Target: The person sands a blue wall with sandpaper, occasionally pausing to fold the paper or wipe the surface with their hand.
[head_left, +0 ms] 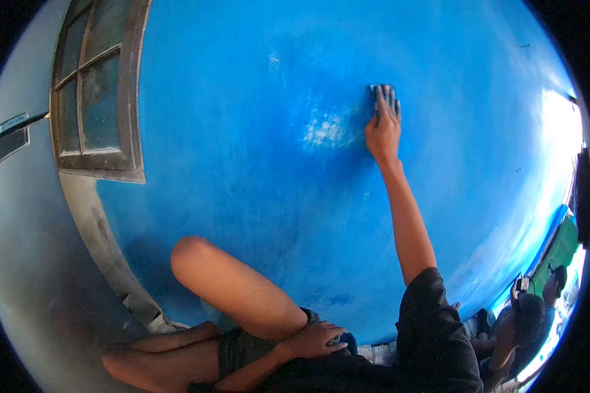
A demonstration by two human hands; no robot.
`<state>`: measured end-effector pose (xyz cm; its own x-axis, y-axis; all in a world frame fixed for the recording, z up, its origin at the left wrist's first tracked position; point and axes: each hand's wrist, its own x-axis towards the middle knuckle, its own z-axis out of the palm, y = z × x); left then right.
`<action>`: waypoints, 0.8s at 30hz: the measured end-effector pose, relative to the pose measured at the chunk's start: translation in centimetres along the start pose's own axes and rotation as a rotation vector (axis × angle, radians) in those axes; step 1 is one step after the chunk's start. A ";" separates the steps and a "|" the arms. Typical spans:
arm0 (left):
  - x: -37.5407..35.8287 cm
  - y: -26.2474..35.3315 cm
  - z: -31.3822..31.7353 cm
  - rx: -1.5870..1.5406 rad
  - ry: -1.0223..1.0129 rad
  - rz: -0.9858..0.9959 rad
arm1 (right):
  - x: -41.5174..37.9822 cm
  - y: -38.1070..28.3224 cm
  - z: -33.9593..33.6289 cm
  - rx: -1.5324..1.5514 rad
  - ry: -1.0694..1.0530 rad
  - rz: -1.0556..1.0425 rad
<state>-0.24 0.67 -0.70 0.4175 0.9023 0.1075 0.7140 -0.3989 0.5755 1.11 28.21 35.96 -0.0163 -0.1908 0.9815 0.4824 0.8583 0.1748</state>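
Up on the blue wall (255,118), my right hand (385,128) presses flat with the arm stretched out. Under its fingers is a thin dark pad (373,88), with only its edge and a corner showing. Beside this hand the paint is deeper blue, with a pale shiny patch (328,131). Low in the view, my left hand (313,340) lies at my lap by the dark shorts, its fingers curled round a small greyish thing that I cannot make out.
A wooden-framed window (98,85) sits at the upper left. My raised bent knee (193,259) is close to the wall. At the lower right are other people (528,318), one with a small device at the head. Bright light comes in at the right edge.
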 end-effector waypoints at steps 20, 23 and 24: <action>-0.3 -0.9 1.1 0.076 0.043 0.019 | -7.3 -2.1 -0.6 -0.013 -0.145 -0.117; -0.2 -1.1 1.5 0.062 0.044 0.029 | -7.9 -2.2 -0.7 -0.018 -0.154 -0.117; 0.0 -1.3 1.1 0.066 0.032 0.037 | -7.7 -2.1 -0.6 -0.014 -0.147 -0.114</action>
<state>-0.49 1.00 -2.35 0.4266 0.8911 0.1545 0.7343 -0.4410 0.5161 0.72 27.57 27.98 -0.1991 -0.2138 0.9564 0.4824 0.8281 0.2855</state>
